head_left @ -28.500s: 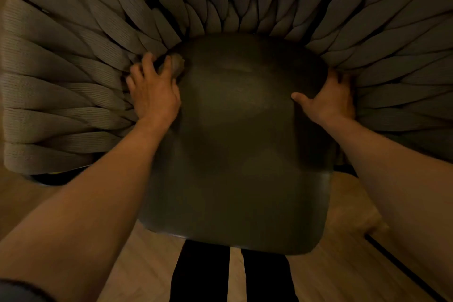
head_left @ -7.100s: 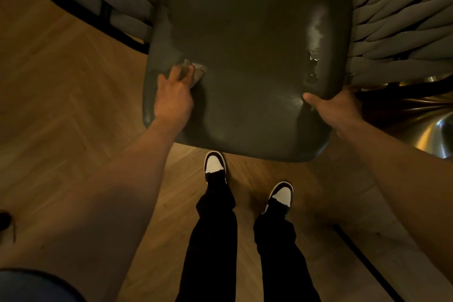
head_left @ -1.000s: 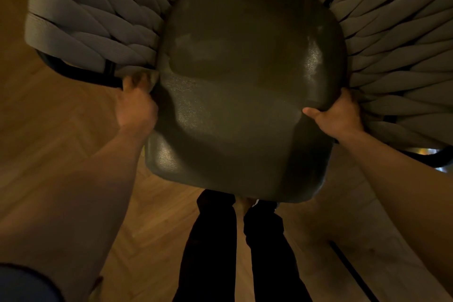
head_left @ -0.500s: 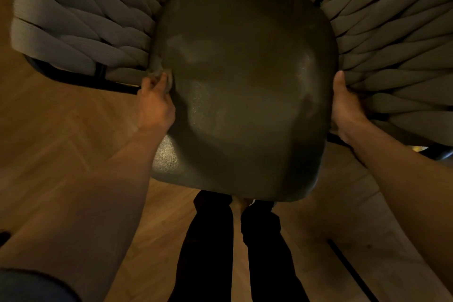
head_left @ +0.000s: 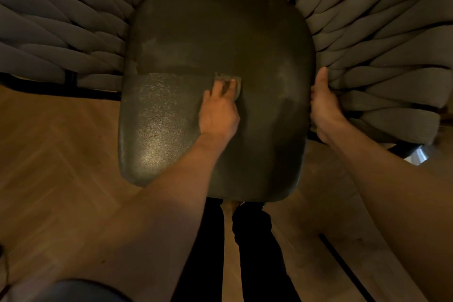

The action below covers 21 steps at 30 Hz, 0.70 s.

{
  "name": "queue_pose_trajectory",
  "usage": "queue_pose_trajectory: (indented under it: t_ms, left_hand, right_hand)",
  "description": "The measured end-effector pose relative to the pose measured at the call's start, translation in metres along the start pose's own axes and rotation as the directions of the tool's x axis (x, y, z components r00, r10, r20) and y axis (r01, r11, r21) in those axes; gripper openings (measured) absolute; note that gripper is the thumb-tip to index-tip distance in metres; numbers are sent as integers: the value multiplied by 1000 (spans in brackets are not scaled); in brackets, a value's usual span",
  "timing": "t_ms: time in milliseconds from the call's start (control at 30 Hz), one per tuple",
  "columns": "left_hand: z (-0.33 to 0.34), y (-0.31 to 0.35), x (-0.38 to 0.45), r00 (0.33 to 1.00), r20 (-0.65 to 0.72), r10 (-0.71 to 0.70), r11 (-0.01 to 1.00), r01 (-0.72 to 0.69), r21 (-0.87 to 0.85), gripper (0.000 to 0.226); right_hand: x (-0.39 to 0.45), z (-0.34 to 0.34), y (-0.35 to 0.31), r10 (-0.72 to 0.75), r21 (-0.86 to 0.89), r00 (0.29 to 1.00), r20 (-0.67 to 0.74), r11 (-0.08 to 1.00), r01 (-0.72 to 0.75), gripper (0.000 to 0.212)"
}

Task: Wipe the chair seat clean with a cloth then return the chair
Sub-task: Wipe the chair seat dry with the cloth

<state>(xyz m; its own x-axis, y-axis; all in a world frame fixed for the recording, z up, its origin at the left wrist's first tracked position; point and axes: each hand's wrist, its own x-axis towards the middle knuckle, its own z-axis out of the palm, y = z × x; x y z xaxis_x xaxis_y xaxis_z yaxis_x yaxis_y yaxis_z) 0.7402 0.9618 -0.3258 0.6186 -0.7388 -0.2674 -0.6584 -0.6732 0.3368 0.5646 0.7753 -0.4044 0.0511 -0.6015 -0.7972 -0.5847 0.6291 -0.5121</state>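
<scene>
The chair seat [head_left: 215, 39] is dark and bumpy, and it sits in the middle with the puffy woven back [head_left: 61, 22] wrapped round its far side and both flanks. The left hand [head_left: 219, 111] is on top of the seat, about in the middle. Its fingers [head_left: 232, 84] lie flat and close together, pressing down on a small grey cloth [head_left: 221, 77] that peeks out past the fingertips. The right hand [head_left: 323, 105] is at the right edge of the seat. Its thumb points up along the edge, but the other fingers go down out of sight, so I cannot tell how they lie.

The near left part of the seat looks shiny and wet. The far part looks dull and patchy, so I think there is more wiping to do there.

Here is what could go wrong. The cloth is tiny and only pressed, not pinched, so a fast push could leave it behind or bunch it up. The far corners tuck under the puffy back, so they could get missed. The wet part may be slippery, and a hard lean could make the hand slide. If the right hand lets go, the chair might scoot on the wood floor [head_left: 56, 154]. The person's legs [head_left: 210, 240] stand right at the near edge of the seat, so the chair could bump them
</scene>
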Motion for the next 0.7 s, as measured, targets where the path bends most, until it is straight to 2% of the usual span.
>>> queue_pose_trajectory:
  t_ms: [167,233,367,433,567,700]
  left_hand:
    - [23,65,-2,984,123,126,991,-130,24,57]
    - [31,90,-4,968,159,196,980,-201,15,57]
    - [42,120,-9,946,209,247,968,-231,-99,41]
    - [42,122,-8,942,223,250,967,-232,-105,43]
    - [31,113,-4,917,255,306,951,-307,-38,48]
    - [16,87,3,906,264,331,934,-354,45,50]
  right_hand:
    - [-19,3,-10,41,29,999,27,999,-42,130]
    - [-45,5,-24,37,14,999,20,999,-37,127]
    - [-86,8,-45,10,-52,998,62,999,-7,88]
    - [-87,7,-44,-23,-91,998,60,995,29,79]
    - [-90,6,-46,-102,-268,993,56,957,113,66]
    - [-93,6,-54,-279,-311,960,7,912,267,44]
